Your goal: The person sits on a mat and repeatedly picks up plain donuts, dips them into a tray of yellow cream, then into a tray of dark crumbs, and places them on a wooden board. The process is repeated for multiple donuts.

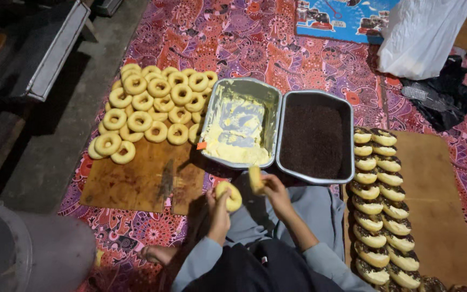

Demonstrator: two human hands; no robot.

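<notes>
The person is sitting on the patterned mat, working just in front of two metal trays. The left hand is closing round a plain doughnut; the right hand is pinching a second piece at the near rim of the cream tray (presumably for easy reach). The sprinkle tray is touching it. Plain rings are waiting on the left board, finished ones on the right. The held doughnut is looking pale, smooth, uncoated.
</notes>
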